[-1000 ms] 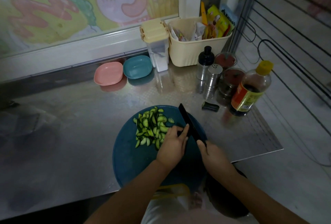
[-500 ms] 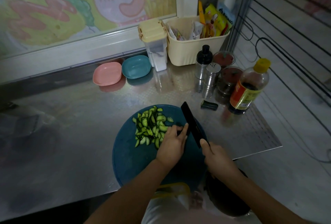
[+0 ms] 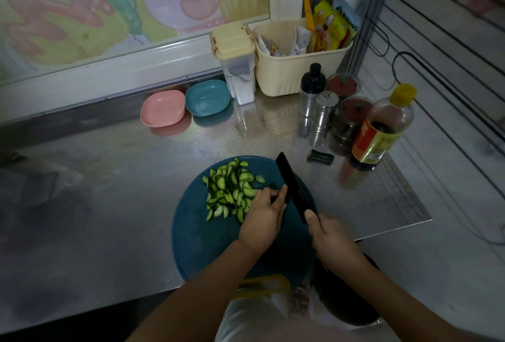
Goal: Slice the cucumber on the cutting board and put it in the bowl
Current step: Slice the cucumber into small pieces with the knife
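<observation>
A round blue cutting board [image 3: 199, 235] lies at the front edge of the steel counter. A heap of thin cucumber slices [image 3: 229, 191] sits on its far left part. My left hand [image 3: 263, 216] rests with curled fingers over the last dark piece of cucumber, which is mostly hidden under the fingers. My right hand [image 3: 332, 237] grips the handle of a black knife [image 3: 292, 186], whose blade stands just right of my left fingertips. A pink bowl [image 3: 162, 108] and a teal bowl [image 3: 207, 97] wait at the back of the counter.
A cut cucumber end [image 3: 319, 156] lies on the counter right of the board. A sauce bottle [image 3: 381, 128], shakers [image 3: 323, 112] and jars crowd the right side. A cream basket [image 3: 297, 68] and a lidded container [image 3: 237, 68] stand at the back. The counter's right edge [image 3: 410, 186] is close.
The knife has shifted only slightly beside my left fingertips. My left hand stays on the cucumber piece. The heap of slices looks the same.
</observation>
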A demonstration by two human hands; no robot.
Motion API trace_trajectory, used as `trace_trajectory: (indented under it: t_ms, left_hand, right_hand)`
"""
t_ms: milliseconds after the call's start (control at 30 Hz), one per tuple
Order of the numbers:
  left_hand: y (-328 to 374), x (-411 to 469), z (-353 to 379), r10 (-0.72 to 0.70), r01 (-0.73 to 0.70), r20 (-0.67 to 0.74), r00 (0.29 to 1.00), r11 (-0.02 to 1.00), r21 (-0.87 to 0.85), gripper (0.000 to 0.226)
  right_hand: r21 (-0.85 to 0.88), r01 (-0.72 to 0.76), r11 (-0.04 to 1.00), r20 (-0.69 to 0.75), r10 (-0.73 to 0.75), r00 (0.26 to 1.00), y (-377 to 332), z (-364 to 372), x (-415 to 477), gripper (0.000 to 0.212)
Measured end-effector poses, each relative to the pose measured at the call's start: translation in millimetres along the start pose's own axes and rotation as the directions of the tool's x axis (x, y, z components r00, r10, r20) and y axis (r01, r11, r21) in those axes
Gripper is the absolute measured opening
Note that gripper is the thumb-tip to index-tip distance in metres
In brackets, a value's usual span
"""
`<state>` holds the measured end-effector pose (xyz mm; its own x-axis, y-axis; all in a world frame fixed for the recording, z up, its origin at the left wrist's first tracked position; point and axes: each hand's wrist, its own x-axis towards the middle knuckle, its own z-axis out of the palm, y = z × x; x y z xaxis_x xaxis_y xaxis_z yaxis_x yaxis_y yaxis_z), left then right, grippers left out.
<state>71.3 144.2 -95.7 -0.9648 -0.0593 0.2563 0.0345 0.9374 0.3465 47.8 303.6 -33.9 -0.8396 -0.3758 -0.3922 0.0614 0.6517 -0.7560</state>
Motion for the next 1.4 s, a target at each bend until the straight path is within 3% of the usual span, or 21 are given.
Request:
trace_trajectory:
  t_ms: [100, 400, 900, 1400]
  left_hand:
    - [0.2, 0.0, -0.3, -0.006, 0.006, -0.008, 1.000, 1.000, -0.003, 0.043]
    - [-0.9, -0.6, -2.7, -0.004, 0.004, -0.008, 1.000, 1.000, 0.003, 0.043]
    - [4.7, -0.1, -7.9, -0.074, 0.073, 0.000, 0.997, 0.993, -0.093, 0.042]
    - [5.1, 0.8, -6.8, -0.071, 0.071, 0.007, 0.997, 0.993, -0.090, 0.037]
  right_hand:
    - [-0.123, 0.003, 0.992, -0.010, -0.005, 1.000, 1.1, 2.5, -0.9, 0.046]
    - [-0.176, -0.001, 0.984, 0.026, 0.005, 1.000, -8.3, 12.2, 15.7, 0.038]
    - [-0.033, 0.023, 0.999, 0.014, -0.022, 1.000, -0.6, -0.4, -3.3, 0.045]
    - [-0.092, 0.053, 0.994, -0.020, -0.055, 0.998, -0.6, 5.6, -1.4, 0.037]
